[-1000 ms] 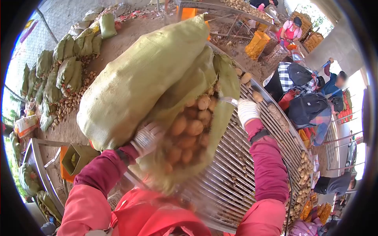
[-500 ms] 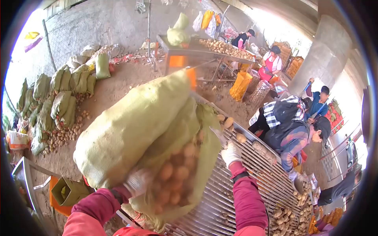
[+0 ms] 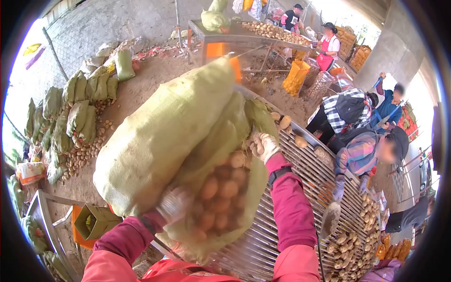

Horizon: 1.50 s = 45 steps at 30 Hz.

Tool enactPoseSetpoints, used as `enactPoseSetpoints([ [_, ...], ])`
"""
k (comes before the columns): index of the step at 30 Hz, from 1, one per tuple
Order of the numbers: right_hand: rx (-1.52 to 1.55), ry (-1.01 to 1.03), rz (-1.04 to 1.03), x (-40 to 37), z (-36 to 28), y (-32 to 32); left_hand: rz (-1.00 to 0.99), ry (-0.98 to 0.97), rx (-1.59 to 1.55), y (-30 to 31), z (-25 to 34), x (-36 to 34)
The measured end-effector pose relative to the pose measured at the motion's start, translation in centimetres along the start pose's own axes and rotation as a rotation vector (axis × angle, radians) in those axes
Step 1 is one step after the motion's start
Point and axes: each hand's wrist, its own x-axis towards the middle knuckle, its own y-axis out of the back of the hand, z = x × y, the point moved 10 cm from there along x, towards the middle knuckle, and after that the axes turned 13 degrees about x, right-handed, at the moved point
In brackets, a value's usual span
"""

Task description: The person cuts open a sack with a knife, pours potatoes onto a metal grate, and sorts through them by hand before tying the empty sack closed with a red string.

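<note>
A full green woven sack (image 3: pixel 159 131) lies across the grated metal table. Against its right side is an open green sack (image 3: pixel 211 129), its mouth showing many round brown potatoes (image 3: pixel 218 197). My right hand (image 3: pixel 264 145), in a whitish glove, is closed on the right edge of the open sack's mouth. My left hand (image 3: pixel 174 205), also gloved and smeared by motion, is at the near end of the full sack, beside the potatoes. Its fingers cannot be made out.
Slatted metal rollers (image 3: pixel 253 244) run right to loose potatoes (image 3: pixel 350 254). A co-worker (image 3: pixel 364 150) bends over the far side, near a scoop (image 3: pixel 330 218). Filled sacks (image 3: pixel 77 120) stand on the ground at left. An orange box-like bin (image 3: pixel 89 225) stands at lower left.
My right hand has moved up and left onto the open sack's edge. The mouth shows slightly more potatoes. The co-worker's hands have moved lower over the rollers, and the view has shifted.
</note>
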Motion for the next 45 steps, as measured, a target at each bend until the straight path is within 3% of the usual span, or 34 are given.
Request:
enactPoseSetpoints([
  [1,0.062,-0.008,0.102,0.6,0.1,0.4,0.004,-0.005,-0.004,0.0,0.0,0.0],
  [7,0.038,-0.064,-0.144,1.7,0.8,-1.8,-0.005,-0.001,-0.021,-0.2,-0.1,-0.3],
  [10,0.106,0.025,-0.014,2.3,1.4,-1.1,-0.009,-0.022,0.003,-0.3,-0.1,-0.2],
  [14,-0.033,0.166,-0.07,4.1,2.3,0.1,0.017,0.007,-0.033,-0.2,-0.3,0.0],
  [18,0.025,0.273,-0.042,5.4,2.1,0.8,0.023,0.019,-0.063,-0.3,-0.4,-0.2],
  [23,0.059,0.143,-0.007,3.0,1.3,-1.4,0.02,0.045,-0.128,-1.3,-0.7,-0.6],
  [26,0.242,0.184,0.05,1.7,0.5,-2.4,-0.022,0.11,-0.211,-2.9,-1.2,-1.5],
  [29,0.248,0.065,0.028,1.0,1.0,-2.5,-0.033,0.078,-0.17,-1.6,-1.0,-0.8],
  [32,0.031,0.027,0.031,0.7,2.1,-1.6,0.029,0.001,-0.062,-0.2,-0.3,-0.1],
  [45,0.091,0.168,-0.007,2.7,0.5,-1.6,0.036,0.013,-0.078,-0.8,-0.4,-0.5],
])
